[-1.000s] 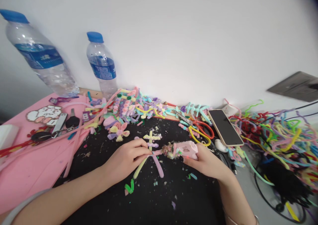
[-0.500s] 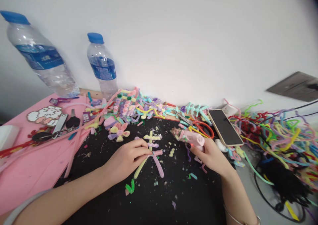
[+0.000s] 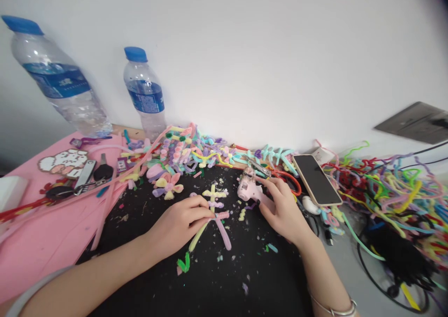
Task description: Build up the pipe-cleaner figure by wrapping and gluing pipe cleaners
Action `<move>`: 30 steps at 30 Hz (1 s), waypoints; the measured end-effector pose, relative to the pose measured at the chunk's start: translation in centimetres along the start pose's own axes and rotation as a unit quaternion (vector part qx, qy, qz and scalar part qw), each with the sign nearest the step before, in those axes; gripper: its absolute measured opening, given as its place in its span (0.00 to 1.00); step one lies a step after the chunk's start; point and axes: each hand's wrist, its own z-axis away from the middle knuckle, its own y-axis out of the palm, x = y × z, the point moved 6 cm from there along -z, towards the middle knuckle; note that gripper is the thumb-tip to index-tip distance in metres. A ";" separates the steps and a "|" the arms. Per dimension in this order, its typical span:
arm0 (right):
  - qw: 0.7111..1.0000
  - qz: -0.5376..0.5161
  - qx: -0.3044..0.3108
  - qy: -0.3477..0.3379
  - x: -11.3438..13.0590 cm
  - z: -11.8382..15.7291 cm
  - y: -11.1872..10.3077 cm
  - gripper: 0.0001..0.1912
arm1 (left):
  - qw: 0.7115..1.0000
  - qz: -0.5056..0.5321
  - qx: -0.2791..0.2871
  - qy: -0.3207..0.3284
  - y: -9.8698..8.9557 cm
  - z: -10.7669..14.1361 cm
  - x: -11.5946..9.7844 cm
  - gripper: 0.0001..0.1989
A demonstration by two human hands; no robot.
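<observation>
My left hand (image 3: 182, 223) pinches a pastel pipe-cleaner piece (image 3: 213, 204) on the black mat (image 3: 217, 289). That piece has a yellow stem, short yellow, purple and pink crossbars, and two legs, one yellow and one purple, spread below the fingertips. To the right, my right hand (image 3: 282, 207) has its thumb and fingers apart beside a small pink glue gun (image 3: 249, 189), which lies on the mat with its front toward the back. Whether the fingertips touch it is unclear. A bent green piece (image 3: 183, 263) lies near my left wrist.
Behind the mat lies a heap of pastel pipe-cleaner pieces (image 3: 178, 151), with orange-handled scissors (image 3: 289, 181) and a phone (image 3: 318, 179) to its right. Two water bottles (image 3: 145, 95) stand at the back left. Loose pipe cleaners (image 3: 402, 181) and cables fill the right.
My right hand has moved left and opened away from the pink glue gun, which it held raised and which now rests on the mat. My left hand stays in place.
</observation>
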 end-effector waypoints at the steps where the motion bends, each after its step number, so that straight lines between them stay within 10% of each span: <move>1: 1.000 -0.015 -0.019 -0.011 0.4 0.0 -0.4 0.23 | 1.000 0.000 0.001 -0.001 0.0 0.0 0.0 0.11; 14: 0.991 -0.051 0.102 -0.065 2.6 0.3 1.9 0.08 | 1.000 0.007 0.012 -0.016 0.2 0.1 0.2 0.10; 30: 0.978 -0.200 -0.055 0.004 5.4 1.0 3.2 0.07 | 1.000 0.011 0.007 -0.020 0.4 0.2 0.4 0.09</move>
